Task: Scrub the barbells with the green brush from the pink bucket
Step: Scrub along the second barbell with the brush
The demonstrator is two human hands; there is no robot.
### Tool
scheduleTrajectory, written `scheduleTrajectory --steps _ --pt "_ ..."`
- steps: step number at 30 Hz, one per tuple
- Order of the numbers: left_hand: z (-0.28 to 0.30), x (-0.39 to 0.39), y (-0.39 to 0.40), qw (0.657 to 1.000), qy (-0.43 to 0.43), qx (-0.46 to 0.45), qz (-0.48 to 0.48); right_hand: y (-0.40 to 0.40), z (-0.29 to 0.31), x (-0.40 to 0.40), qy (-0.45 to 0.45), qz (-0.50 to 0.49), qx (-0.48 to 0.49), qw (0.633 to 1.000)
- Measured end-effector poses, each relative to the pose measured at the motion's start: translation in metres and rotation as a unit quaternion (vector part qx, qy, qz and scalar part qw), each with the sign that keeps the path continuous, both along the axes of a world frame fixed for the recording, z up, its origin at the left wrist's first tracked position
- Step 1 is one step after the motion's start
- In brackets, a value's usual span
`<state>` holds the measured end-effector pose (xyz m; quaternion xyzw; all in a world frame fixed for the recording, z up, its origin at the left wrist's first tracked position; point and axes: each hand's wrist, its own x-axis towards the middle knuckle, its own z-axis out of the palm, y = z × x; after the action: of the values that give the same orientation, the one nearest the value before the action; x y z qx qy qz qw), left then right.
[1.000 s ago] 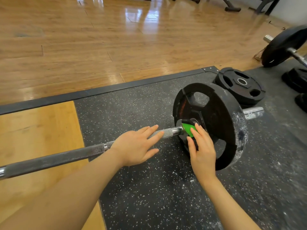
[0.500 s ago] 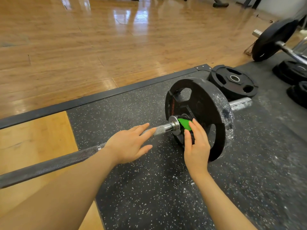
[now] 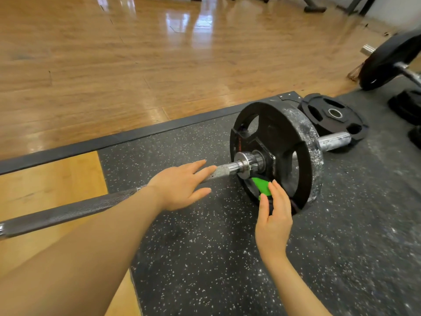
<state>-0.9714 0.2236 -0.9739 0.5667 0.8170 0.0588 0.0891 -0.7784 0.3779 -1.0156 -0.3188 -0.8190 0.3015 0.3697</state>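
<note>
Grip: your right hand [image 3: 273,215] holds the green brush [image 3: 262,187] against the inner face of the weight plate [image 3: 284,153], fingers fairly straight along the brush back and thumb at its near edge; how far the thumb wraps under it, you cannot tell.
Left hand: your left hand [image 3: 180,185] lies flat on the knurled barbell shaft [image 3: 68,210] just short of the collar [image 3: 245,164], fingers spread and straight, clasping nothing.
Why the left sits there: most likely to stop the bar rolling while the other hand scrubs; a loaded bar on a rubber mat [image 3: 205,258] turns easily under a sideways push.
Why the brush is low: it sits below the sleeve, at the lower hub of the plate, where white chalky dust shows along the rim.
Arm pose: your left forearm reaches long and diagonal from the lower left, palm down; your right forearm comes up from the lower right, wrist roughly straight, fingertips pointing toward the hub.
Task's things: the brush is in your right hand, touching the plate; no pink bucket is in view.
Nearby: a loose plate [image 3: 332,117] lies flat just beyond the bar's end, and another barbell [image 3: 391,60] sits at far right, seemingly yet to scrub.
</note>
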Motion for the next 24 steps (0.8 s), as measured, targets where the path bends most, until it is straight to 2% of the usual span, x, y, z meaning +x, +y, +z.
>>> scheduleTrajectory --steps 4,7,15,21,24 --pt "-0.002 -0.009 0.002 1.000 0.003 0.002 0.005 0.003 0.011 -0.031 0.034 0.003 0.006 0.999" --pt "-0.004 -0.016 0.003 1.000 0.006 0.003 0.009 0.012 0.024 -0.063 0.048 0.018 0.048 0.998" --pt "-0.005 -0.026 0.004 1.000 0.008 0.006 0.015 0.038 0.001 -0.106 -0.059 0.085 0.191 0.976" --pt "-0.003 -0.026 0.005 1.000 0.011 0.006 0.017 0.031 -0.012 -0.092 -0.051 0.058 0.185 0.980" --pt "-0.003 -0.025 0.005 1.000 0.012 0.005 0.016 0.037 -0.007 -0.096 -0.062 0.074 0.194 0.976"
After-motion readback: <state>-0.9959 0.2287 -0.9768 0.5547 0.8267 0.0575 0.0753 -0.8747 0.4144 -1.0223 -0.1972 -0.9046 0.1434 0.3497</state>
